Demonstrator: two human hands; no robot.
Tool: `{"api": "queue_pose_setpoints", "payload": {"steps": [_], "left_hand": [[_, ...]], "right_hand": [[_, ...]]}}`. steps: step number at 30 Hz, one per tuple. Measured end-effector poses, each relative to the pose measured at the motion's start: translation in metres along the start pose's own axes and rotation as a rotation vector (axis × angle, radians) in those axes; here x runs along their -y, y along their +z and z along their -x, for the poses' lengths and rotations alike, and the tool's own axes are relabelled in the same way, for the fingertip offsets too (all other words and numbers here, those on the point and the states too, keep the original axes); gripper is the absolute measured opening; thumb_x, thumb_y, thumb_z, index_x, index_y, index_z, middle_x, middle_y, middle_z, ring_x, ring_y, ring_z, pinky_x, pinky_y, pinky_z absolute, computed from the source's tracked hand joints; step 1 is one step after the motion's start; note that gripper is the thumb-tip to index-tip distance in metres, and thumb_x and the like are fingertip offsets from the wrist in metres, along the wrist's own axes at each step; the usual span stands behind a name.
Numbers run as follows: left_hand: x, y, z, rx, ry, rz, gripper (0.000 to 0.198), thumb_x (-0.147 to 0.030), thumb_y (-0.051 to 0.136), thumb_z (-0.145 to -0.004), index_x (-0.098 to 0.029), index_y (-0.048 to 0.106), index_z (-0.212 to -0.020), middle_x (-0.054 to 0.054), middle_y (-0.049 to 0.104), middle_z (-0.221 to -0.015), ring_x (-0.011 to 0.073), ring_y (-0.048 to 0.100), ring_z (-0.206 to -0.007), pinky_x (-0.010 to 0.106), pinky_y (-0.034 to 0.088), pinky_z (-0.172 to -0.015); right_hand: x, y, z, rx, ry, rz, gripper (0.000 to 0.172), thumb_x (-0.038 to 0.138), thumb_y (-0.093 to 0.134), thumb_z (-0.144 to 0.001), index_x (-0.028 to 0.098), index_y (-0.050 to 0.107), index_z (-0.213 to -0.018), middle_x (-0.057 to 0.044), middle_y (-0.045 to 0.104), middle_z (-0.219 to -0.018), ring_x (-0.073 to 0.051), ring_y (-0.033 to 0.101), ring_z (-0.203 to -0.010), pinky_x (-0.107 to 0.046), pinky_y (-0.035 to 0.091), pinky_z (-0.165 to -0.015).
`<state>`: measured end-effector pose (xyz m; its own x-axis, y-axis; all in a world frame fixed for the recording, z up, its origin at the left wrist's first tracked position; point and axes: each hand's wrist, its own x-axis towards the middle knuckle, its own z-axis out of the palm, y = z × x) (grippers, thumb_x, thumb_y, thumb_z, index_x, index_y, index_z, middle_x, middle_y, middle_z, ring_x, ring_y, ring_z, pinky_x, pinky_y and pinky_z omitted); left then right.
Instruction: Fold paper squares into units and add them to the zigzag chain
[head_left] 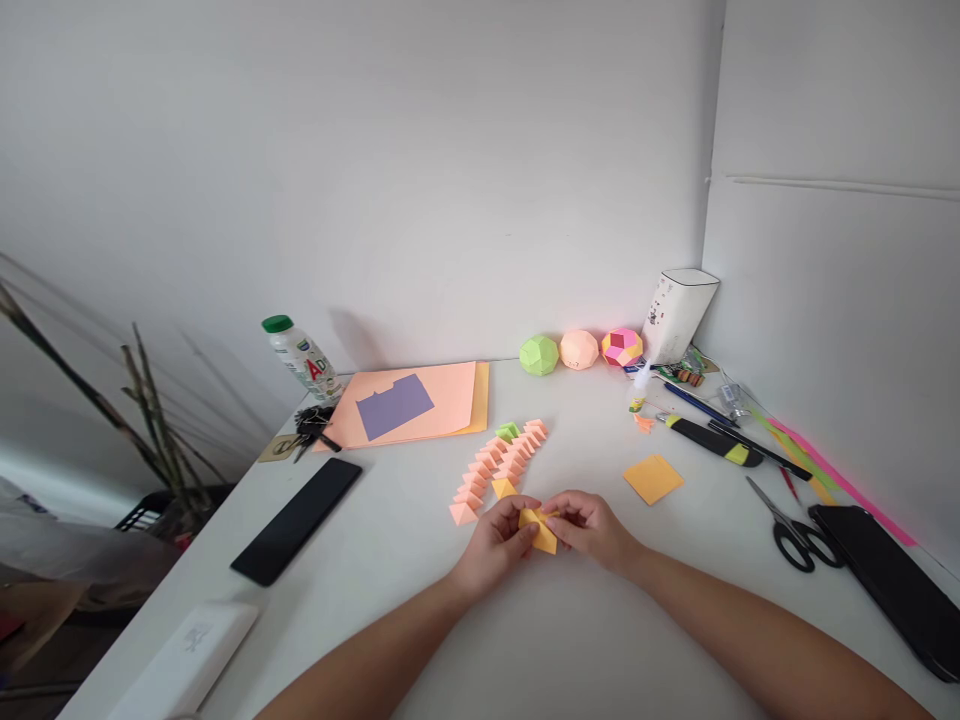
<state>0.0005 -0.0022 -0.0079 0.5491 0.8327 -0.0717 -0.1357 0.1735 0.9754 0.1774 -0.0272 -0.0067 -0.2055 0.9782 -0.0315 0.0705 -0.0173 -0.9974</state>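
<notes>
Low over the front middle of the white table, a small piece of folded orange paper (545, 538) is pinched between both hands. My left hand (499, 535) is closed on its left side, thumb in front. The fingers of my right hand (592, 525) are closed on its upper right edge. Just beyond them lie two rows of folded peach paper units (472, 485), with a green unit (508, 431) at the far end and an orange unit (505, 488) at the near end. A stack of square orange paper (654, 479) lies to the right.
Paper balls (579, 350) line the wall beside a white box (679, 310). At right are a glue bottle (640, 388), a utility knife (712, 440), scissors (796, 530) and a black case (892, 590). Peach sheets (450, 400), a bottle (304, 360) and a black phone-like slab (298, 520) lie left.
</notes>
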Motion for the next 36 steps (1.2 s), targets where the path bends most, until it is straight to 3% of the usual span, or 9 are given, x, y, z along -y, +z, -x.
{"api": "queue_pose_setpoints", "payload": {"steps": [15, 25, 36], "left_hand": [[-0.0002, -0.0007, 0.0000, 0.004, 0.004, 0.011, 0.029, -0.038, 0.065, -0.076, -0.017, 0.056, -0.093, -0.004, 0.050, -0.061, 0.0076, 0.045, -0.053, 0.020, 0.036, -0.049], [0.0024, -0.0002, -0.0009, 0.032, 0.021, 0.054, 0.027, -0.032, 0.066, -0.076, -0.017, 0.055, -0.096, 0.000, 0.058, -0.071, 0.0098, 0.054, -0.060, 0.020, 0.039, -0.053], [0.0078, -0.0014, -0.0014, 0.006, 0.032, -0.004, 0.022, -0.034, 0.062, -0.078, -0.018, 0.052, -0.088, -0.003, 0.057, -0.066, 0.0093, 0.053, -0.056, 0.021, 0.041, -0.053]], "right_hand": [[-0.0040, 0.0006, 0.0005, 0.014, -0.029, 0.027, 0.021, 0.036, 0.059, -0.080, 0.017, 0.063, -0.091, 0.003, 0.050, -0.058, -0.010, 0.047, -0.052, -0.024, 0.043, -0.051], [-0.0017, 0.0031, 0.0017, 0.001, -0.069, 0.101, 0.019, 0.032, 0.055, -0.082, 0.018, 0.062, -0.092, -0.001, 0.062, -0.068, -0.012, 0.054, -0.053, -0.026, 0.046, -0.052], [0.0039, 0.0071, 0.0045, -0.012, -0.159, 0.188, 0.021, 0.029, 0.057, -0.079, 0.016, 0.062, -0.095, 0.000, 0.058, -0.063, -0.011, 0.049, -0.051, -0.023, 0.041, -0.048]]}}
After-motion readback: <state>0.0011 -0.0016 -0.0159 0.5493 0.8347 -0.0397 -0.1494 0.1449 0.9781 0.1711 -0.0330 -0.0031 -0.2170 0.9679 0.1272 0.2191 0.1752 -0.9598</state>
